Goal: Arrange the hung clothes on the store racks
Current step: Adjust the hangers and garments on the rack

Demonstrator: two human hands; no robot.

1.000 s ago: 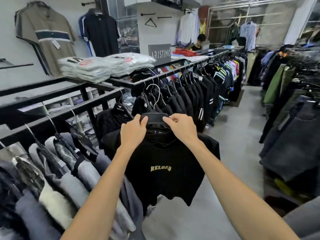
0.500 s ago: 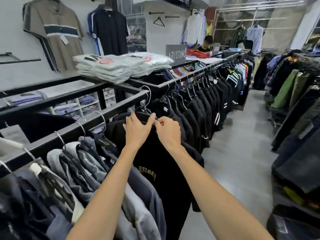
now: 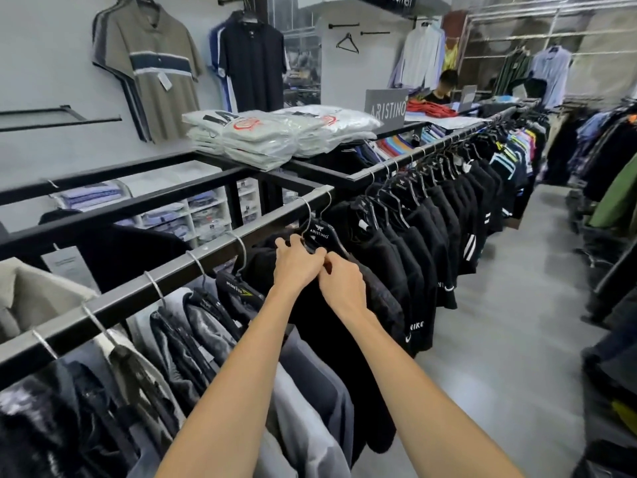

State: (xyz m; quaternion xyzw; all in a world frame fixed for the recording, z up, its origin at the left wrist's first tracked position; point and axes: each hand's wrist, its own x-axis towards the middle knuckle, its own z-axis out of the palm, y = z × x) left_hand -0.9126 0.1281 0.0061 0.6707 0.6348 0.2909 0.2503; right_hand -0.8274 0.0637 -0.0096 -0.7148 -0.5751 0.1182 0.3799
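Black shirt (image 3: 331, 326) on rack rail (image 3: 193, 263), hanger neck pinched by left grip (image 3: 298, 265) and right grip (image 3: 341, 284); next: settling, releasing.

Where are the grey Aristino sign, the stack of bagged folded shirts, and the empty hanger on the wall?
Aristino sign (image 3: 386, 106), head view, on its grey face.
Stack of bagged folded shirts (image 3: 262, 141), head view, on the front pile's plastic wrap.
Empty hanger (image 3: 347, 44), head view, on its black triangular frame.
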